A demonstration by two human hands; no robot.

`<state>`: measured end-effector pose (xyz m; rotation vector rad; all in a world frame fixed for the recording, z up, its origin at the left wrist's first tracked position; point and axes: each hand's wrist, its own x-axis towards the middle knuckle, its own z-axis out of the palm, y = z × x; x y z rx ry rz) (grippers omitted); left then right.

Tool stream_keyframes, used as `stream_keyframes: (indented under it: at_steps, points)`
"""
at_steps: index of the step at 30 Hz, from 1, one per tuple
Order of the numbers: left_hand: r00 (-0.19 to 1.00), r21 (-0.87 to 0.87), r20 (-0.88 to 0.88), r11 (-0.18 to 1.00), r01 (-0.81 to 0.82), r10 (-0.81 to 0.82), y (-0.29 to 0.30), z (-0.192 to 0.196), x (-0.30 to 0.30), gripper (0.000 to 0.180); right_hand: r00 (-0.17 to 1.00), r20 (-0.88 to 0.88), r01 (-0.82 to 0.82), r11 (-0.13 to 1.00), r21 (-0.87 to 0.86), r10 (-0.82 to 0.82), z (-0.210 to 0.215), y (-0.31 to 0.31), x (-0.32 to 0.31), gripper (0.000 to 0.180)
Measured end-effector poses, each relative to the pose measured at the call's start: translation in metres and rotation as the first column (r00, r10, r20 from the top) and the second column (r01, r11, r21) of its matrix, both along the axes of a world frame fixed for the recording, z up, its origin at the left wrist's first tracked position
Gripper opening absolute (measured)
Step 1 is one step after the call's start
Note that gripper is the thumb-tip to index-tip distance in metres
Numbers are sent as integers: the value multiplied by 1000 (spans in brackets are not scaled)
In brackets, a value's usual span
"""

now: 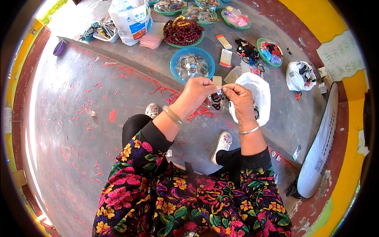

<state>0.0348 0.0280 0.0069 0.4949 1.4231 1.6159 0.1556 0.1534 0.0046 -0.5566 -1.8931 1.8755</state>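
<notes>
In front of me, my left hand point(194, 94) and my right hand point(240, 99) meet, thumbs and fingertips pinched together. Between them hangs a small bunch of dark looped bands point(216, 103), which look like hair ties, with a pale shiny bit at the top where both hands grip. The fingers partly cover it. Just beyond my right hand stands an open white plastic bag point(263, 96), some dark loops showing inside. A blue basin point(211, 63) holding clear packets of small items sits past my left hand.
Farther off are a green tray of dark red beads point(183, 33), a white bag point(132, 23), a green basket point(271, 52) and a tangle of black cords point(247, 50). Red scraps point(112, 115) litter the floor. A long grey-white sack point(321, 146) leans at the right wall.
</notes>
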Motion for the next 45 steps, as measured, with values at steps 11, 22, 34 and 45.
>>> stream_keyframes:
  at_steps: [11, 22, 34, 45]
  points:
    - [1000, -64, 9, 998, -14, 15, 1, 0, 0, 17, 1000, -12, 14, 994, -104, -16, -4, 2, -1, 13]
    - [962, -87, -271, 996, -3, -20, 7, -14, 4, 15, 989, 68, -124, 981, -148, 135, 0, 13, 4, 11]
    - [991, -19, -132, 1000, 9, -12, 5, -9, 4, 20, 995, 40, -86, 983, -163, 93, 3, 12, 4, 9]
    - [992, 45, 61, 993, 110, -112, 3, -9, 2, 14, 993, 12, 114, 925, -363, -118, -2, 15, 2, 14]
